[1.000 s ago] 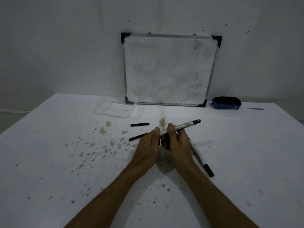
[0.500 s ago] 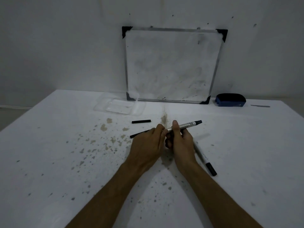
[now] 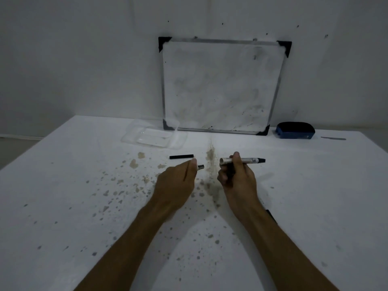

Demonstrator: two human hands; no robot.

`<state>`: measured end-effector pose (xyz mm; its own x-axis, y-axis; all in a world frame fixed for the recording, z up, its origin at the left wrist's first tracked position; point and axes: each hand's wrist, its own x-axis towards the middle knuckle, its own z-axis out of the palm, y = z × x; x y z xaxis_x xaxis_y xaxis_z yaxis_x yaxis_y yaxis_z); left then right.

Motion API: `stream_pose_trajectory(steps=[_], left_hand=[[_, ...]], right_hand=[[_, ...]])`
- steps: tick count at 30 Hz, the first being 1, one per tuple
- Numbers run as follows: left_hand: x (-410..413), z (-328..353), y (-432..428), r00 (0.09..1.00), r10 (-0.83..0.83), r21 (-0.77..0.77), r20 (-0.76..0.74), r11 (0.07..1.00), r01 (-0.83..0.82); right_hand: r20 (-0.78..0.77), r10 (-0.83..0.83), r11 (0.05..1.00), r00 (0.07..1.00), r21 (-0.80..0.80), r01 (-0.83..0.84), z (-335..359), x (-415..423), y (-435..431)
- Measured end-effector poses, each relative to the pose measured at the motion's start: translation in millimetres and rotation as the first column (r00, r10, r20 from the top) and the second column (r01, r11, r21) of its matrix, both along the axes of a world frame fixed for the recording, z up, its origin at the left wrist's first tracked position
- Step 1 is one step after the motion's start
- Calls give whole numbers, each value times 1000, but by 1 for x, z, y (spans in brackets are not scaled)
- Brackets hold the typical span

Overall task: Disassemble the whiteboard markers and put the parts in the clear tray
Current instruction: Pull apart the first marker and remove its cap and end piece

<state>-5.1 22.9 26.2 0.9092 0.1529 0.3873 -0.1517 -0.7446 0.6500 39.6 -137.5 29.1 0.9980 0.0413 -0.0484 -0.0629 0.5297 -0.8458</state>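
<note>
My right hand [image 3: 236,177] grips a grey marker barrel [image 3: 249,160], held level above the table, its open end facing left and its black tip pointing right. My left hand [image 3: 178,181] pinches a small dark end piece [image 3: 201,167], a short gap away from the barrel's open end. A loose black stick-shaped part [image 3: 181,156] lies on the table just beyond my left hand. The clear tray [image 3: 134,137] sits at the back left, near the whiteboard's lower corner. Another marker is mostly hidden under my right forearm; only its black end [image 3: 270,215] shows.
A whiteboard [image 3: 222,87] leans against the wall at the back. A blue eraser [image 3: 295,133] and a thin grey strip [image 3: 332,138] lie at the back right. The white table [image 3: 63,185] is speckled with brown stains.
My hands have pulled apart: the end piece has come off the barrel and sits in my left hand. The second black stick near my left hand is now hidden.
</note>
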Motion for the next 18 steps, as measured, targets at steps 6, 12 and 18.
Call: stream_pose_trajectory(steps=[6, 12, 18], left_hand=[[4, -17, -7, 994, -85, 364, 71, 930, 54], [7, -21, -5, 995, -73, 362, 64, 931, 45], [6, -6, -21, 998, -56, -580, -21, 814, 34]], right_hand=[[-84, 59, 992, 995, 118, -49, 5, 1, 0], [-77, 94, 991, 993, 99, -86, 2, 0, -3], [30, 29, 985, 999, -173, -24, 7, -9, -1]])
